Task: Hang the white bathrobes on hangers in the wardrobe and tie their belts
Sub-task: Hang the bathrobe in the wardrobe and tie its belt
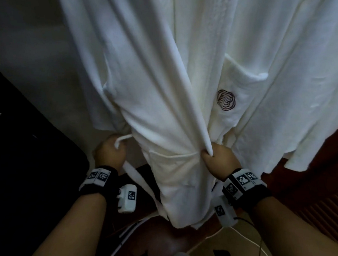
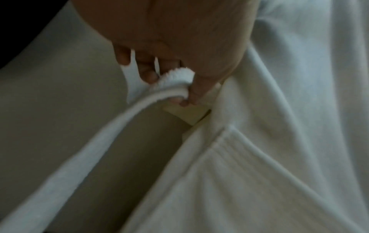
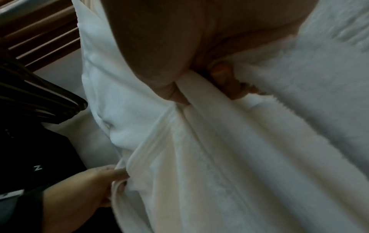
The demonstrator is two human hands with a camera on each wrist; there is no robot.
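The room is dim. A pale wall (image 1: 39,57) stands behind the bathrobe (image 1: 161,88), a black panel (image 1: 16,158) marked with a white letter lies left of the bathrobe, and reddish-brown slatted wood (image 1: 319,207) runs at its lower right. No working surface shows.

The bathrobe hangs in long white folds that fill most of the head view; its top and whatever carries it are cut off above the frame. A dark embroidered emblem (image 1: 225,100) sits on the panel just right of the bathrobe's front edge, below a pocket opening. Whether the folds far right of the emblem belong to a second robe cannot be told. In the right wrist view a bunch of dark hangers (image 3: 49,100) juts in left of the bathrobe; they overlap too much to count.

One belt (image 1: 133,172) is seen, a white strip trailing down at the bathrobe's left side. The left hand (image 1: 109,152) grasps it, fingers (image 2: 147,71) curled around a bunched loop of the belt (image 2: 175,85) close against the bathrobe's side. The right hand (image 1: 218,156) pinches the bathrobe's rolled front edge (image 1: 202,137) between thumb and fingers, low on the garment. Two hands, each wrist wearing a black band with white marker blocks (image 1: 242,180). White cables (image 1: 241,234) trail below the bathrobe's hem.
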